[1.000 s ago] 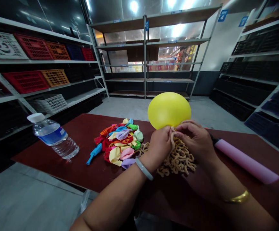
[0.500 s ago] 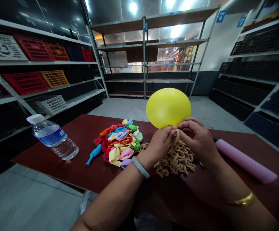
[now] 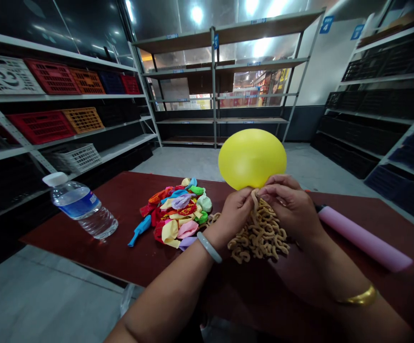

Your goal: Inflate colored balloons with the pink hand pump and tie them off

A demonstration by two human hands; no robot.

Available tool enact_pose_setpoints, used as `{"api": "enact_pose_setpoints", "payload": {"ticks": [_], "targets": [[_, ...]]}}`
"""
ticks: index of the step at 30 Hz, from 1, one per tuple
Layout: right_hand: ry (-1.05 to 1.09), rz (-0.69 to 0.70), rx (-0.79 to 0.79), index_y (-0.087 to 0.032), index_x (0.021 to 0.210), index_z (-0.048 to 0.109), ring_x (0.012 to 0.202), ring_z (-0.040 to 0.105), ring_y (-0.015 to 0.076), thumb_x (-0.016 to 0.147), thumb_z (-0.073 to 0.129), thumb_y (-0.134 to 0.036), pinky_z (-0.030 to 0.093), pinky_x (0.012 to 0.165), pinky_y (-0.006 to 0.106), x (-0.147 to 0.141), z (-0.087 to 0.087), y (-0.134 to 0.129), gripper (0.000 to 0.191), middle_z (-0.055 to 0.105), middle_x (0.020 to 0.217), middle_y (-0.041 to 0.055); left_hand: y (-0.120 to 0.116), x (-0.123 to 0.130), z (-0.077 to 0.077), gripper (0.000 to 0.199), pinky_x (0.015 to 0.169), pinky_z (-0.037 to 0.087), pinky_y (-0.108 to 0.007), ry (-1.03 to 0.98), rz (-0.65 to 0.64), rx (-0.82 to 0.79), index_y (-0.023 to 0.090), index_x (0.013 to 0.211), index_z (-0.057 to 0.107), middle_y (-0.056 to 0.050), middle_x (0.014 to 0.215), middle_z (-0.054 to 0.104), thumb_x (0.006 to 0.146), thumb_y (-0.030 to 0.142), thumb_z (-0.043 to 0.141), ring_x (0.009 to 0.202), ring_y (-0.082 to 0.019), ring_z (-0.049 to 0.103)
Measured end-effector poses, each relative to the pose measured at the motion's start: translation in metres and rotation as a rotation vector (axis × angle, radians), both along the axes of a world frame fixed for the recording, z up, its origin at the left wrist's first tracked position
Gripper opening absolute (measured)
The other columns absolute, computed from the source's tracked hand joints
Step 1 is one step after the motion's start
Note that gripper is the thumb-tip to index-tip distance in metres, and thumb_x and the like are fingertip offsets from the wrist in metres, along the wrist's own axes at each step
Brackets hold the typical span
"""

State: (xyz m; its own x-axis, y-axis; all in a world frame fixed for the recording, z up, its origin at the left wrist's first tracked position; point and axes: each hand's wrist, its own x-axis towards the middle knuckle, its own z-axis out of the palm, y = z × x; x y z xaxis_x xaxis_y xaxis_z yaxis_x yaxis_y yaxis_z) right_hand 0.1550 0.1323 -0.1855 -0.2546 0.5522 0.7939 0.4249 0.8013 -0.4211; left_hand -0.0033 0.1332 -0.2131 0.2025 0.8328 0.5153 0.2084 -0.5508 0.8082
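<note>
A blown-up yellow balloon [image 3: 252,157] stands above my two hands, its neck end down between my fingertips. My left hand [image 3: 237,209] is closed in a pinch at the balloon's neck. Close against it, my right hand [image 3: 289,202] pinches at the same spot with thumb and fingers. A tan curved piece [image 3: 254,199] hangs between the hands; which fingers grip it is partly hidden. Below lies a heap of similar tan curled pieces [image 3: 259,238] on the dark red table [image 3: 128,190]. Left of the heap is a pile of limp coloured balloons [image 3: 178,209].
A water bottle [image 3: 82,205] with a white cap stands at the table's left. A pink cylinder [image 3: 364,238] with a dark end lies at the right. Beyond the table are metal shelves [image 3: 214,85], with plastic crates [image 3: 52,76] on the left ones.
The balloon has shifted slightly to the right. My fingertips have moved a little at its neck, and the tan piece now hangs slightly further left.
</note>
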Motion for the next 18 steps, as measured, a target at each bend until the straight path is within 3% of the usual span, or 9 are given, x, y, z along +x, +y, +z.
{"api": "enact_pose_setpoints", "payload": {"ticks": [7,14,18], "targets": [[0.038,-0.011,-0.137,-0.021,0.088,0.066,0.089,0.060,0.0168,0.081,0.068,-0.022,0.049,0.078,0.031,0.0065,-0.0016,0.0064,0.008,0.057,0.097,0.0050,-0.0004,0.0031,-0.0068,0.034,0.067,0.042,-0.024,-0.005,-0.015,-0.012,0.017,0.078,0.056,0.000,0.073,0.056,0.095,0.041,0.042,0.070,-0.013,0.051],[0.009,-0.049,-0.104,-0.020,0.080,0.069,0.090,0.060,0.0186,0.078,0.070,-0.026,0.048,0.077,0.032,0.0047,-0.0001,0.0037,0.006,0.059,0.091,0.0053,-0.0002,0.0022,-0.0089,0.023,0.065,0.040,-0.025,0.172,0.142,0.075,0.018,0.080,0.056,-0.002,0.075,0.060,0.094,0.030,0.043,0.069,-0.014,0.053],[-0.007,-0.070,-0.144,-0.020,0.076,0.066,0.084,0.059,0.0179,0.081,0.067,-0.027,0.048,0.073,0.032,0.0038,0.0004,0.0018,0.008,0.058,0.088,0.0044,-0.0043,0.0030,-0.0044,0.026,0.063,0.038,-0.025,0.154,0.141,0.108,0.018,0.076,0.055,-0.001,0.072,0.058,0.095,0.032,0.043,0.068,-0.014,0.051]]}}
